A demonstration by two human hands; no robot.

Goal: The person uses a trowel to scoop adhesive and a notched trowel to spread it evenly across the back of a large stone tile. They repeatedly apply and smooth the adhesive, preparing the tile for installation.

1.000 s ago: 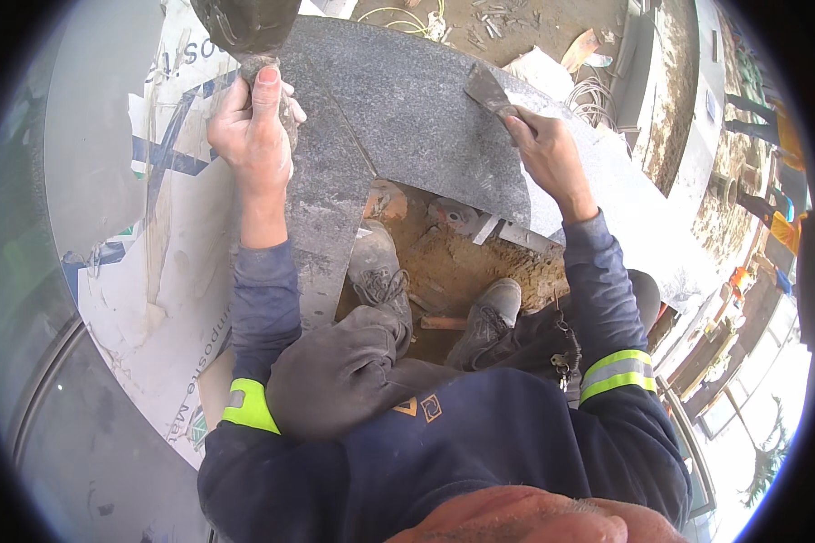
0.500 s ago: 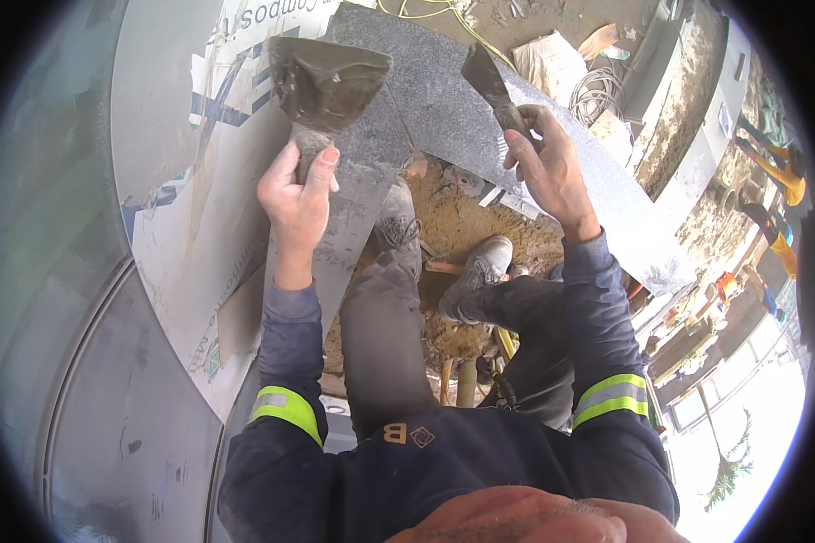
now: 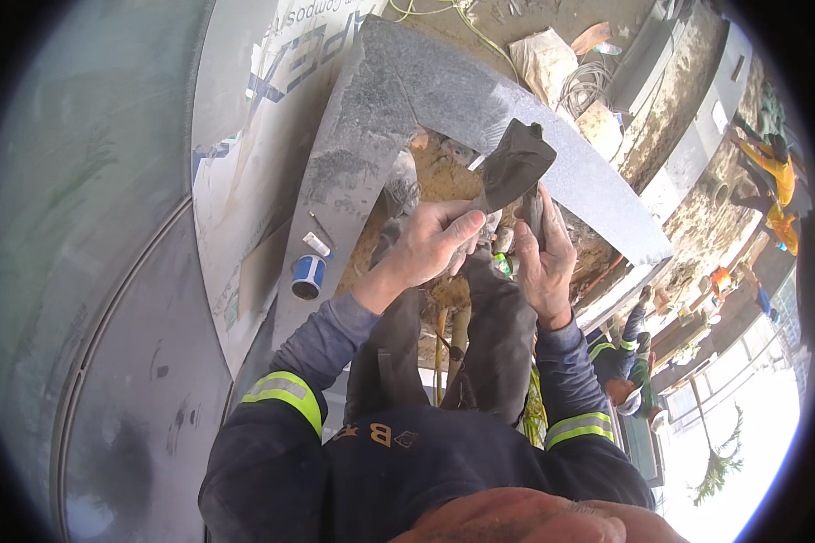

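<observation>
My left hand [image 3: 430,242] is closed around the handle of a wide putty knife [image 3: 518,161], whose blade is coated in dark grey paste. That blade angles up to the right, across the front of my right hand's tool. My right hand [image 3: 549,267] grips a narrower putty knife [image 3: 532,215]; its blade is mostly hidden behind the wide one. Whether the two blades touch I cannot tell. Both hands hang over the gap inside a grey angled slab [image 3: 358,118]. On the slab's left arm are a blue-and-white can [image 3: 308,277] and a small white tube [image 3: 317,242].
A film-covered panel [image 3: 254,195] stands along the left. Beyond the slab lie a coiled cable [image 3: 587,83] and a pale sack [image 3: 543,61]. To the right, a person in yellow [image 3: 774,172] bends over, and a person with a white helmet [image 3: 629,398] is closer.
Both hands have come nearer my body and closer together. The wide knife has swung right, over the narrow one. The can and tube now show on the slab; a second person appears at right.
</observation>
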